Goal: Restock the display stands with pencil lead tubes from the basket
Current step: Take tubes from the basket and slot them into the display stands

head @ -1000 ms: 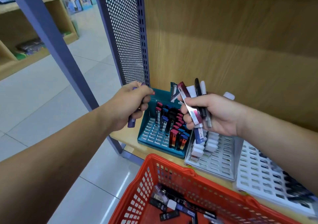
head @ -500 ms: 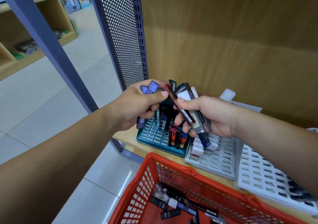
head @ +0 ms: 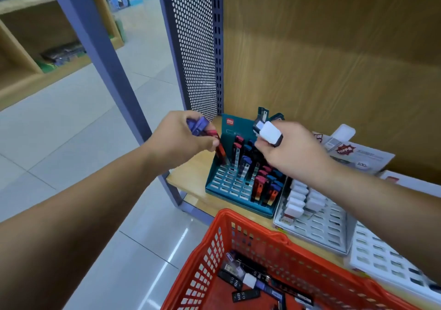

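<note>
My left hand (head: 183,135) grips a red lead tube (head: 219,148) pointing down over the back left slots of the teal display stand (head: 220,185), with purple tubes (head: 198,125) also held in its fist. My right hand (head: 288,152) holds a bundle of tubes (head: 268,132), a white cap end facing me, above the teal stand's back right. Red, blue and black tubes stand in the teal stand. The orange basket (head: 257,240) at the bottom holds several loose tubes (head: 245,283).
A grey display stand (head: 324,231) with white-capped tubes sits right of the teal one, and a white stand (head: 381,259) lies further right. A perforated metal panel (head: 193,47) and blue post (head: 95,54) bound the shelf's left side. The wooden back wall rises behind.
My left hand took a red tube from the right hand's bundle and lowered it toward the teal stand. My right hand turned its bundle so the cap ends face me.
</note>
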### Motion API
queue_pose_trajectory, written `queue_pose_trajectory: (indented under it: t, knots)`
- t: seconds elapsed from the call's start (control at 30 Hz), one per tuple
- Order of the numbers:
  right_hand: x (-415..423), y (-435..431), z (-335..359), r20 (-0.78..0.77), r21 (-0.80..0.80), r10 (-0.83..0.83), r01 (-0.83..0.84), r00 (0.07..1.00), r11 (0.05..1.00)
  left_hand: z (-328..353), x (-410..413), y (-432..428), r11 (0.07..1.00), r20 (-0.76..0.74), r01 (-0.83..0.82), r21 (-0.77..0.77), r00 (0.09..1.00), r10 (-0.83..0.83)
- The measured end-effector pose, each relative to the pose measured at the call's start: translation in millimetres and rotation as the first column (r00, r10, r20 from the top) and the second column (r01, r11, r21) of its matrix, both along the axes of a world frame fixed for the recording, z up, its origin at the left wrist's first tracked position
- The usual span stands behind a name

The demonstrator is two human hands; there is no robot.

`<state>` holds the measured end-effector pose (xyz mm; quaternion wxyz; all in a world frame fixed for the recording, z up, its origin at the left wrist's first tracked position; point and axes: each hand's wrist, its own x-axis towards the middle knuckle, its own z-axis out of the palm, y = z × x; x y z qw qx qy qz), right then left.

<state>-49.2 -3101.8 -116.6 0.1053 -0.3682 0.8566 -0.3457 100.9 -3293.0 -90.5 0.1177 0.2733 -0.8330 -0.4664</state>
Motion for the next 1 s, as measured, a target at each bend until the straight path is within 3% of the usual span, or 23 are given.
queue_pose_trajectory:
  t: [0.07,0.2,0.63,0.87,1.0]
  knots:
    - [0.1,-1.1,-3.2,-0.091,0.081,0.029,-0.022,0.995,0.996,-7.6,-1.2,-1.5,0.999,0.040,0.031,-0.039,0.999,-0.029]
    - [-4.4,-4.7,-4.3,-0.104,0.172,0.076,-0.057,0.992,0.983,-22.4,-7.1,-3.5,0.991,0.081,0.068,-0.112,0.995,-0.060]
    - [-17.0,-11.3,-11.2,-0.039,0.204,0.134,-0.124,0.990,0.971,-41.7,-19.8,3.0,0.927,0.143,0.254,-0.276,0.965,-0.222]
    - [-17.6,-4.4,0.1,0.129,0.081,0.158,-0.169,0.979,0.982,-34.5,-22.7,5.7,0.868,0.235,0.367,-0.335,0.924,-0.300]
    - [-20.7,4.1,9.3,0.359,-0.045,0.111,-0.102,0.927,0.994,-42.3,-24.4,8.7,0.836,0.263,0.342,-0.428,0.933,-0.247]
